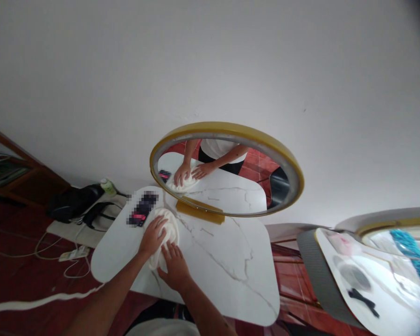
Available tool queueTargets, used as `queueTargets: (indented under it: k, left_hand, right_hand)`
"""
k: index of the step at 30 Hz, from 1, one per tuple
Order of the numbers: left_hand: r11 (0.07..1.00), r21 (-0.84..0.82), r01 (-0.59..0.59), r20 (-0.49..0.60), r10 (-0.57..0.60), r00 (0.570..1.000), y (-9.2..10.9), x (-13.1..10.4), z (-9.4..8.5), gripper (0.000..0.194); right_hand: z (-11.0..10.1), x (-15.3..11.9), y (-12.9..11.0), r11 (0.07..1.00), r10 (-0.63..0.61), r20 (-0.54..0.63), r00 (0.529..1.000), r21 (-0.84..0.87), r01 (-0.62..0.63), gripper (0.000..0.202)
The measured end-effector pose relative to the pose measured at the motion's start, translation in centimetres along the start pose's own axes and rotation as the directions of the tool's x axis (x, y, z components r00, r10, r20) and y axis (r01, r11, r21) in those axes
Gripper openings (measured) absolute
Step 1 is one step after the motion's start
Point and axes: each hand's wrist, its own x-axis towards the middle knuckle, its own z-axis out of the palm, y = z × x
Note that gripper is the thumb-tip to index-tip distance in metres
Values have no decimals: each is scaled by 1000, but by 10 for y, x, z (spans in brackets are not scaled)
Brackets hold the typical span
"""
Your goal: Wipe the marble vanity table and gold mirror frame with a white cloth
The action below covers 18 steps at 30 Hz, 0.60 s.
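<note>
A bunched white cloth [172,226] lies on the left part of the white marble-patterned table [227,275]. My left hand [154,235] rests on top of it, fingers stretched out towards the wall. Lower and to the right, my right hand [175,267] is laid on the cloth's near edge with its fingers extended. Neither hand is closed round the fabric as far as I can see. The round gold-framed mirror [227,186] at the back of the table reflects both hands pressing on the cloth.
Just beyond the cloth lies a dark, pixelated flat object [142,209]. The mirror's gold base [200,211] stands against the wall side. Left on the floor are a black bag [73,203], a green bottle [108,186] and a power strip [74,253]. A second table [339,280] is at right.
</note>
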Motion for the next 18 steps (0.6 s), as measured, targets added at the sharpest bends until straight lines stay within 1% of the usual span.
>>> queueTargets:
  k: [4, 9, 13, 18]
  left_hand:
    - [1000, -7, -6, -8, 6, 1000, 6, -16, -2, 38]
    - [1000, 0, -7, -15, 7, 1000, 10, -30, -5, 39]
    - [1000, 6, -12, -9, 12, 1000, 11, -33, -5, 39]
    - [999, 26, -18, 9, 18, 1000, 9, -30, -4, 39]
  right_hand:
    - [4, -15, -5, 1000, -13, 19, 1000, -5, 13, 78]
    - [7, -28, -10, 999, -32, -4, 999, -36, 32, 81]
    - [10, -30, -12, 998, -35, -16, 999, -59, 34, 81]
    - [13, -28, -14, 998, -7, -22, 1000, -68, 5, 78]
